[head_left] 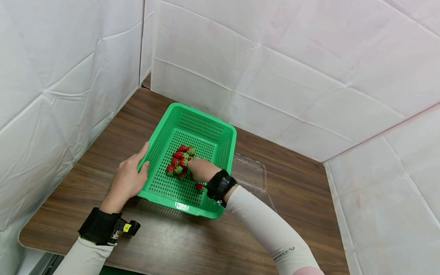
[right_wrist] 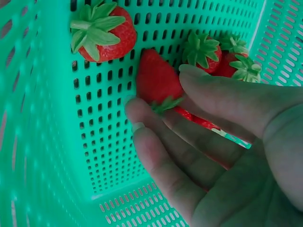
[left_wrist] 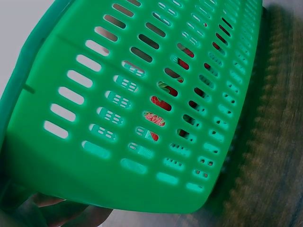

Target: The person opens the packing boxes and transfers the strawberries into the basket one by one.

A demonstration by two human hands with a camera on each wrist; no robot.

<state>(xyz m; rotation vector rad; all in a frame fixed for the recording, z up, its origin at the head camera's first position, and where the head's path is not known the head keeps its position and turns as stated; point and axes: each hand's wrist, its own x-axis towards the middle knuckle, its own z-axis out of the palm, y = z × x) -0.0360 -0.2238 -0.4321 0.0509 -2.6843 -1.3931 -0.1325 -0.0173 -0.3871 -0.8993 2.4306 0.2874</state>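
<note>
A green perforated plastic basket (head_left: 203, 115) sits on the table with a cluster of red strawberries (head_left: 176, 161) on its floor. At its left side my left hand (head_left: 128, 178) grips the rim; in the left wrist view, part of the hand's fingers (left_wrist: 71, 212) shows below the basket wall. My right hand (head_left: 203, 170) reaches into the basket beside the cluster. Seen from the right wrist, its thumb and fingers hold one strawberry (right_wrist: 157, 78), leaves toward the palm. Another strawberry (right_wrist: 106, 35) lies apart on the basket floor. The palm and fingers partly cover several strawberries.
A clear plastic container (head_left: 249, 172) lies right of the basket, partly hidden by the right forearm. White-covered walls (head_left: 275, 76) stand behind and at both sides of the brown wooden table (head_left: 302, 191).
</note>
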